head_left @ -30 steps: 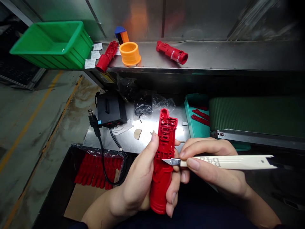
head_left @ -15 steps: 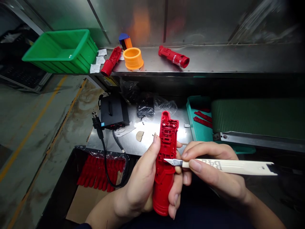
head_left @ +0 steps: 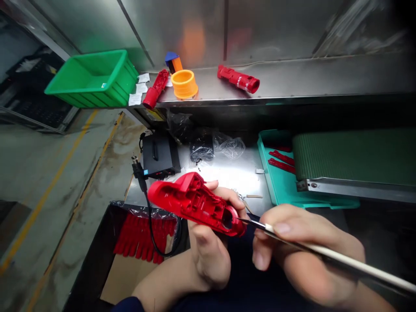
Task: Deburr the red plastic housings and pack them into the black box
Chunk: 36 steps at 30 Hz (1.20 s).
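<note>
My left hand (head_left: pixel 211 251) grips a red plastic housing (head_left: pixel 195 201), thumb below and fingers behind it. The housing lies tilted nearly sideways, its ribbed inside facing me and its round open end toward the right. Pinched in my right hand (head_left: pixel 302 247) is a craft knife (head_left: pixel 338 255) with a slim pale handle, seen edge-on. Its blade tip is at the rim of the housing's round end; whether it touches I cannot tell.
On the steel shelf are a green bin (head_left: pixel 87 82), an orange ring (head_left: pixel 184 84) and two red housings (head_left: pixel 238 79). Below stand a black power unit (head_left: pixel 160 154), a teal tray (head_left: pixel 273 182) beside a green conveyor belt (head_left: pixel 354 156), and a black box (head_left: pixel 87 260) of red parts.
My left hand has turned the red housing from upright to nearly sideways. The craft knife has moved from the housing's middle to its round end and turned edge-on. The view shifted slightly.
</note>
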{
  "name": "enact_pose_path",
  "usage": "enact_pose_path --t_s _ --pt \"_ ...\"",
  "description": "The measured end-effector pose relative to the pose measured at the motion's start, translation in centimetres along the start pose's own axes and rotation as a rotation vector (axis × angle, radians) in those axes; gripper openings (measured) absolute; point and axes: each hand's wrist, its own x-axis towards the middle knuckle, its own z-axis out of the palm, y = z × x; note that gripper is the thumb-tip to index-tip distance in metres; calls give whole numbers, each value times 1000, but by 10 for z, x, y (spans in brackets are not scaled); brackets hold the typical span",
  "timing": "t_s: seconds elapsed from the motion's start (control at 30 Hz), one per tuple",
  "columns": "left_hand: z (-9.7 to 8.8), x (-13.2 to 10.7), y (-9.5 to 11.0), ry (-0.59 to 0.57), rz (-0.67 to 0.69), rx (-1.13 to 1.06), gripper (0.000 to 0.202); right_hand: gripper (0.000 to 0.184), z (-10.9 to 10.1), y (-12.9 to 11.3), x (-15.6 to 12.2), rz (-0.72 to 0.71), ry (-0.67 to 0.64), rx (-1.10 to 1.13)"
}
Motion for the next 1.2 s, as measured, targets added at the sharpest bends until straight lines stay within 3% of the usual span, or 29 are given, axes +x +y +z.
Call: enact_pose_path --t_s 0.13,0.2,0.43,0.83,1.0,1.2 --pt "0 -4 -9 0 93 -42 44 30 24 0 4 -35 139 28" --pt "-1 -6 -11 4 88 -60 45 28 28 1 2 -21 138 16" --pt "-5 -7 -13 -36 139 5 43 31 26 3 3 8 111 -29" --pt "-1 -5 -18 3 172 62 41 23 24 -1 5 33 92 -11" --pt "-13 -4 -33 -129 367 62 56 23 24 3 6 -34 98 -5" --pt "-15 -5 -35 -133 350 78 53 27 26 8 5 -36 104 55"
